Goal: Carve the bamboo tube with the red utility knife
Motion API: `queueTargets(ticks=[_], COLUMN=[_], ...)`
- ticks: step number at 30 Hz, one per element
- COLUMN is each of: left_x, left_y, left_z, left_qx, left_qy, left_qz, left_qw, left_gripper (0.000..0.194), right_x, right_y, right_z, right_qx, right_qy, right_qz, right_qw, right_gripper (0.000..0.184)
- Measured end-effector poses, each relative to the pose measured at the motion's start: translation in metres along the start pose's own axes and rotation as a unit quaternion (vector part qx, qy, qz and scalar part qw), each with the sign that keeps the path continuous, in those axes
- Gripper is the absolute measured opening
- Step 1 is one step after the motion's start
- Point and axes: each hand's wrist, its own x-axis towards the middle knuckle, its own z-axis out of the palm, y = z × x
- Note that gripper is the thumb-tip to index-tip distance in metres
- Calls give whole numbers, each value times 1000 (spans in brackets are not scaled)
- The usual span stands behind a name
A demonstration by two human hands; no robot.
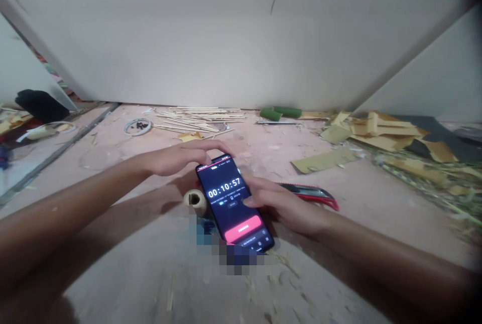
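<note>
A black phone [233, 203] lies tilted in front of me, its screen showing a timer at 00:10:57 and a red button. My right hand [280, 203] grips its right edge, thumb on the screen side. My left hand [181, 157] reaches over the phone's top end with fingers stretched out, touching the top edge. A short bamboo tube [196, 201] with a hollow end lies just left of the phone, under my left hand. A red and black utility knife [312, 193] rests on the floor behind my right hand.
Thin bamboo splints [199, 118] lie in a pile near the white wall. A small round dish [137, 125], green tubes [280, 112] and scattered cardboard scraps [372, 130] sit farther back. Shavings litter the pinkish floor [113, 163]. A black cloth [39, 104] lies at the left.
</note>
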Motion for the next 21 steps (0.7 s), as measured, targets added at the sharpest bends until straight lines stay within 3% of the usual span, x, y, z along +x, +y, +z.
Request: queueTargets(ticks=[8,11,15,21], left_x=[0,1,0,1], left_y=[-5,-5,-6,-8], left_z=[-2,-2,-2,0], left_qx=[20,9,-11,-16], left_qy=[14,21,14,33], left_qz=[-29,-19,-16,-31], left_qw=[999,1000,1000,999], left_gripper=[44,42,40,38], right_x=[4,4,1,0], right_y=[8,9,11,12], right_z=[2,5,4,1], right_qx=[102,124,122,105], right_qy=[-31,-20,-25,-32], right_qz=[-25,1,42,28], right_qw=[994,992,991,994], right_gripper=[43,37,47,51])
